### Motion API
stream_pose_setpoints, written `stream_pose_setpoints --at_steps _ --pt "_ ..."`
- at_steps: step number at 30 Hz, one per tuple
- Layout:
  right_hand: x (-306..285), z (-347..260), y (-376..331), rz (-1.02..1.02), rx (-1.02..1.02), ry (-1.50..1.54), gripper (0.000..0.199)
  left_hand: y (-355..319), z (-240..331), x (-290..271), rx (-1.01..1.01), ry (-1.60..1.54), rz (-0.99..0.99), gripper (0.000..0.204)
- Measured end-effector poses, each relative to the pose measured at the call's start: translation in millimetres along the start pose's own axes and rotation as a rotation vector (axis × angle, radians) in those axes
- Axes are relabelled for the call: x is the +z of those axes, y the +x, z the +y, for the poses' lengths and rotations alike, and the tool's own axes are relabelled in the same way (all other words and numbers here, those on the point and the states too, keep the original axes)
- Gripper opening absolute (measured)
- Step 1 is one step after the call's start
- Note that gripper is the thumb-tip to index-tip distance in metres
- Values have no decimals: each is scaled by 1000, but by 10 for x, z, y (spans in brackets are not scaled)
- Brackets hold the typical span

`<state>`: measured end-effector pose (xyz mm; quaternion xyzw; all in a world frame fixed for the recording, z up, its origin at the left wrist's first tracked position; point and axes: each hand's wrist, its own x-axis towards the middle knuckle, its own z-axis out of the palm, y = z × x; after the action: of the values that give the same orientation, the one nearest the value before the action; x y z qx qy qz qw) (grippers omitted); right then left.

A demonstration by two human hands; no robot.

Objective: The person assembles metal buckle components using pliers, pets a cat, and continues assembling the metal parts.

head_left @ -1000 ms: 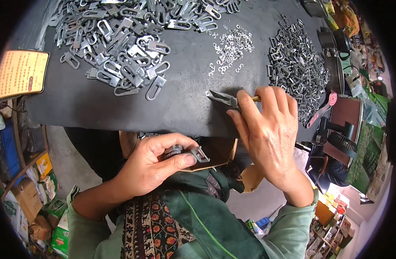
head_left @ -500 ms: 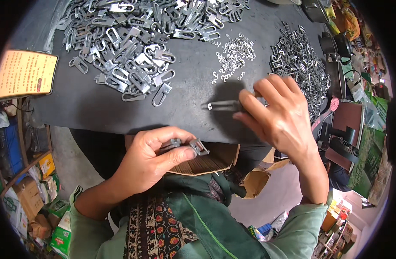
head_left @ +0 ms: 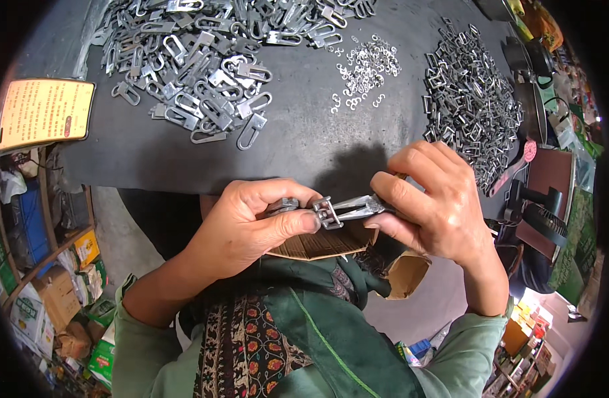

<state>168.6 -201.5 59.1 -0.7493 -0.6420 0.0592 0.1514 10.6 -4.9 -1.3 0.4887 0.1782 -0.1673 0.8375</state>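
Near the table's front edge, my left hand [head_left: 261, 215] pinches a metal buckle assembly [head_left: 327, 213] between thumb and fingers, its rectangular frame end pointing right. My right hand [head_left: 440, 205] is closed around slim metal pliers [head_left: 357, 207]. The pliers' tips reach into the buckle's frame end. Whether a small clip sits at the tips cannot be made out. Beneath both hands is an open cardboard box [head_left: 315, 247]. Beyond them on the dark table [head_left: 298, 142] lies a small pile of silvery C-shaped clips [head_left: 369, 66].
A large heap of metal loop-shaped pieces [head_left: 215, 76] covers the far left of the table. Small rectangular metal buckles [head_left: 473, 99] are heaped at the right. An orange-lit screen [head_left: 47, 110] stands at the left edge. A small black fan [head_left: 544, 222] is at the right.
My right hand has brought the pliers, which carried a small clip at the tip, down and inward to the buckle. My left hand has shifted slightly right, and the buckle's frame has turned.
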Motion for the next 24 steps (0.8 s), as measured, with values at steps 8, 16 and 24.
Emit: stream_pose_setpoints --at_steps 8,16,24 --pt "-19 -36 -35 -13 12 -20 31 15 49 30 31 15 -29 14" --pt "-5 -95 -108 83 -11 -102 33 -11 31 71 38 61 -19 13" --pt "151 -306 -471 28 186 49 30 -85 -70 108 -140 156 -86 21"
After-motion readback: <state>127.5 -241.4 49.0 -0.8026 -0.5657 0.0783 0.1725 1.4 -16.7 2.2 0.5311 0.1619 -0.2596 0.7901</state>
